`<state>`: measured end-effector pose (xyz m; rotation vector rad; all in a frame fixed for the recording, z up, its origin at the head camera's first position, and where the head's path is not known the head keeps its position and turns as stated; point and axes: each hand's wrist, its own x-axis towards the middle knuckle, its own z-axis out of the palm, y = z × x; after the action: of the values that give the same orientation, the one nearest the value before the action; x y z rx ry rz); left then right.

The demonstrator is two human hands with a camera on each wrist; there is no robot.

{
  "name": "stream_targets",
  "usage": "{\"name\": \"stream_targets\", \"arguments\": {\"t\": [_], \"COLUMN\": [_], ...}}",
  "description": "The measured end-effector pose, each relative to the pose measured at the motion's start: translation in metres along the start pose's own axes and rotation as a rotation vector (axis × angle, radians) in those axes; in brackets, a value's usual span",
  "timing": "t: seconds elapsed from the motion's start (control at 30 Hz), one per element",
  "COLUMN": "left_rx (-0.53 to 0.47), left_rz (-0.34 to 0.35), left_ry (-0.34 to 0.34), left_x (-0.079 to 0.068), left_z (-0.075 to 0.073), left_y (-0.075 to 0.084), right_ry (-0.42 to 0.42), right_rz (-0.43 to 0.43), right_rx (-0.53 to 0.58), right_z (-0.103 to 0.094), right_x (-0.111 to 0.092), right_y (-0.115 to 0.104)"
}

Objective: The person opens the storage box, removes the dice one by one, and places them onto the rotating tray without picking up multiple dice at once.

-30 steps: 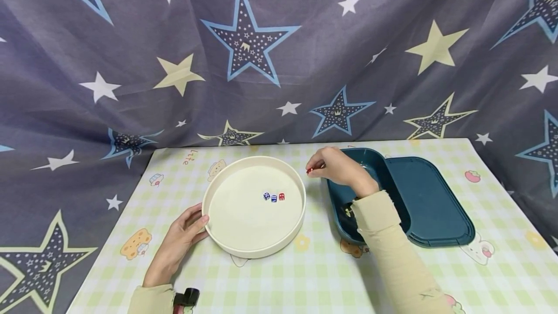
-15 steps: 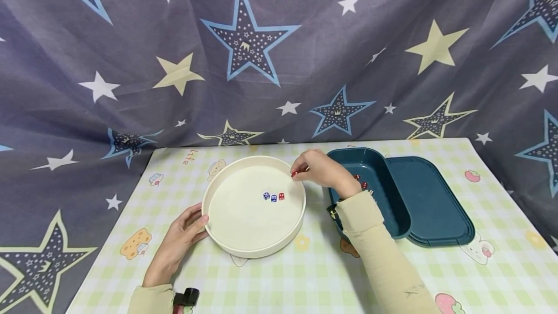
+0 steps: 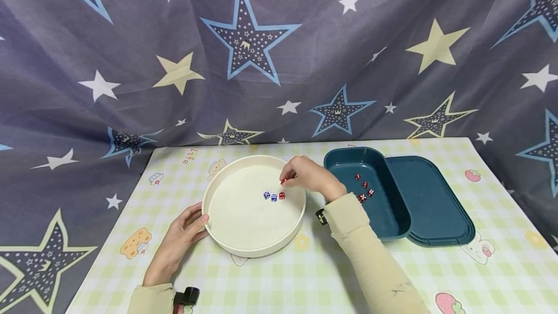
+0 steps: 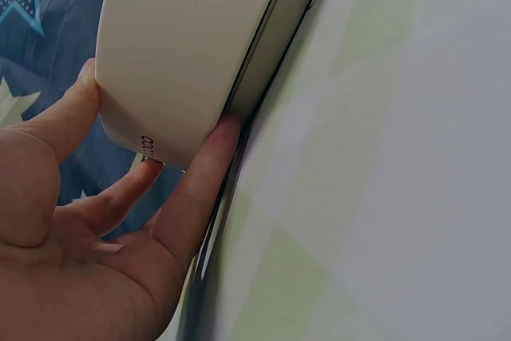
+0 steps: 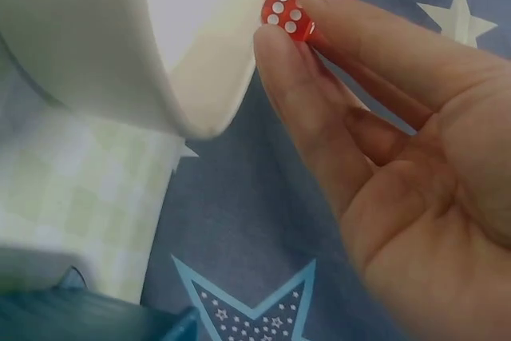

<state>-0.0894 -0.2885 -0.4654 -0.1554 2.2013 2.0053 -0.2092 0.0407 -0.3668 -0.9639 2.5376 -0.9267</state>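
My right hand [image 3: 310,174] pinches a red die [image 5: 286,13] with white pips between thumb and fingertips, over the far right part of a round cream tray [image 3: 244,224]. Two blue dice [image 3: 273,197] and another red die [image 3: 281,196] lie in the tray, just below the pinched one in the head view. At the tray's left side, my left hand [image 3: 179,236] grips its wall. The left wrist view shows the thumb at the rim and fingers [image 4: 209,149] against the wall and low by the tablecloth.
Right of the tray stands a dark teal box [image 3: 388,214] with several red dice [image 3: 364,185] in it. Its teal lid [image 3: 431,200] lies against the box's right side. A checked cloth [image 3: 261,285] covers the table, and a star-patterned curtain [image 3: 279,62] hangs behind.
My right hand has moved left from beside the box to over the tray, carrying the red die. The dice in the box have come into sight. My left hand has stayed put.
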Motion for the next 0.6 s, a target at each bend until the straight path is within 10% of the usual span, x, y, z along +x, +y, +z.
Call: {"name": "stream_targets", "arguments": {"t": [0.6], "left_rx": [0.012], "left_rz": [-0.005], "left_ry": [0.006], "left_x": [0.001], "left_z": [0.000], "left_y": [-0.002], "right_ry": [-0.054], "right_rz": [-0.053], "right_rx": [-0.003], "right_z": [0.036], "right_x": [0.007], "right_y": [-0.003]}}
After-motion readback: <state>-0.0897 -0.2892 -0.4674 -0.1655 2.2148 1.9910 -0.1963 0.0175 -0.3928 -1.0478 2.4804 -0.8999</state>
